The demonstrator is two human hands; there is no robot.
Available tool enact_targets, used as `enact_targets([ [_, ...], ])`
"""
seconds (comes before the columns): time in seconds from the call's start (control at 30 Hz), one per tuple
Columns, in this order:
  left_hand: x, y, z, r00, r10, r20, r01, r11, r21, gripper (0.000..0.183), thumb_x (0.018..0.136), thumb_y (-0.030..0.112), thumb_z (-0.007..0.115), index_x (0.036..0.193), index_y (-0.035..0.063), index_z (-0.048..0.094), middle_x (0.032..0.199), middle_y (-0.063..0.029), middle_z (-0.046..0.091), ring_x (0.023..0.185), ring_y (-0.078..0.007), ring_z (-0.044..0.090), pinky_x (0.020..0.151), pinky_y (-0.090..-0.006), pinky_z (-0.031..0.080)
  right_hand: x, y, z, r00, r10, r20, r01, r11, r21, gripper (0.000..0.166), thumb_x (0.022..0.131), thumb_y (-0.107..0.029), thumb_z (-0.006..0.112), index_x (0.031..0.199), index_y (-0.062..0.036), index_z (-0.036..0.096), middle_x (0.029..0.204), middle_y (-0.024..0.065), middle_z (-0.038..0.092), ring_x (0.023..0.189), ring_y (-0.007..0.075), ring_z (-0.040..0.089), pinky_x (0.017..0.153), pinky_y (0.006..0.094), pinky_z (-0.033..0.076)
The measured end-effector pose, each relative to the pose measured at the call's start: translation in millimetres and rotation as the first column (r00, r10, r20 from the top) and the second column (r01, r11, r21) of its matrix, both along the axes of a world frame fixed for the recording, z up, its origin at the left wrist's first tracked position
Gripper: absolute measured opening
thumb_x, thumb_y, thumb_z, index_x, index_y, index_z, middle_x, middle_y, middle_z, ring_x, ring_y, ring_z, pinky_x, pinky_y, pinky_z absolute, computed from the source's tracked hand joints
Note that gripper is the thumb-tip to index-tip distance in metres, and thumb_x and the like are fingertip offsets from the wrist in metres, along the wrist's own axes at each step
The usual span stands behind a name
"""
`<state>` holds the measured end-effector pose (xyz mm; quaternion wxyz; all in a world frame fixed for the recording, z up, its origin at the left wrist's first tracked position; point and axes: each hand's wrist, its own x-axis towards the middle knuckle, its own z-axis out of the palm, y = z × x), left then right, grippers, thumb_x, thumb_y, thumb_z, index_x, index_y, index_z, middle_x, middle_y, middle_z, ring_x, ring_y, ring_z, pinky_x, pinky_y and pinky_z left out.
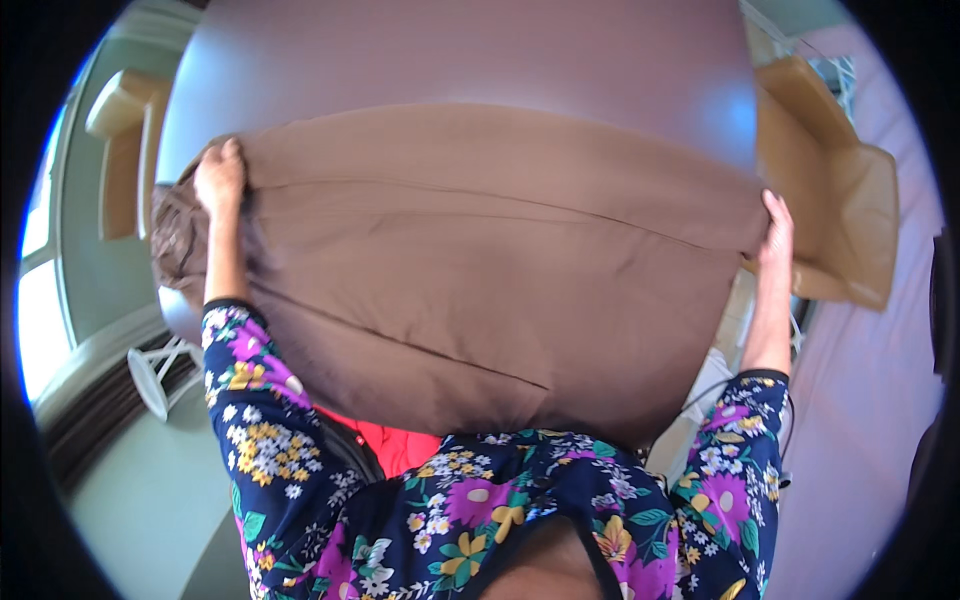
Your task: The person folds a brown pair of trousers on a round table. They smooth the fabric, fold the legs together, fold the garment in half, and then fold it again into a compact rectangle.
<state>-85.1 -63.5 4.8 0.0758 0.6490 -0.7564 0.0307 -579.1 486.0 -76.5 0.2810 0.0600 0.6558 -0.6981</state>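
Note:
A large brown cloth (480, 277) lies spread over the near part of a glossy tabletop (465, 52), with its near part reaching my body. Fold lines and creases run across it. At its far left corner, my left hand (221, 176) is closed on the fabric, and a crumpled bunch (176, 232) of the same cloth lies beside my wrist. My right hand (778, 225) grips the right edge of the cloth at the table's right side, fingers partly hidden behind it.
Tan upholstered chairs stand at the right (817, 172) and left (124, 157) of the table. A white round-based item (154, 382) is at lower left. Red fabric (397, 446) shows by my waist. A thin cable (701, 401) runs near my right sleeve. Pink fabric (847, 420) spreads along the right.

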Motion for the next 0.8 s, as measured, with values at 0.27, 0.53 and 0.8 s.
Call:
enact_targets([
  [0.27,46.7,-58.4,-31.2,0.992,-0.086,-0.088,0.084,0.996,-0.024,0.05,0.083,0.051,0.045,0.085,0.0042,0.062,0.083,-0.0182,0.062,0.08,-0.033,0.058,0.076,-0.0412,0.043,15.1,-16.0,29.9,0.946,0.178,-0.271,-0.149,0.981,0.125,0.024,0.078,-0.014,0.058,0.099,-0.0047,0.063,0.094,0.0047,0.061,0.088,0.0128,0.054,0.081,0.0246,0.042],
  [0.53,52.5,-61.9,-32.5,0.998,-0.065,-0.027,0.06,0.988,-0.145,0.048,0.082,0.052,0.048,0.075,0.0048,0.058,0.069,-0.0139,0.06,0.065,-0.03,0.056,0.064,-0.0412,0.043,9.6,-0.9,19.1,0.981,0.163,-0.105,-0.173,0.98,-0.096,0.018,0.081,-0.013,0.053,0.094,-0.0022,0.059,0.092,0.0046,0.06,0.086,0.0142,0.056,0.077,0.0276,0.044],
  [0.8,53.9,-54.4,-25.3,0.996,-0.087,-0.004,0.085,0.98,-0.181,0.048,0.082,0.051,0.049,0.074,0.0042,0.057,0.066,-0.0137,0.059,0.062,-0.0295,0.056,0.061,-0.0407,0.043,15.1,-3.4,29.5,0.948,0.297,-0.116,-0.303,0.952,-0.034,0.031,0.077,-0.007,0.05,0.107,-0.0027,0.059,0.094,0.0006,0.059,0.079,0.0088,0.05,0.072,0.0229,0.04],
])
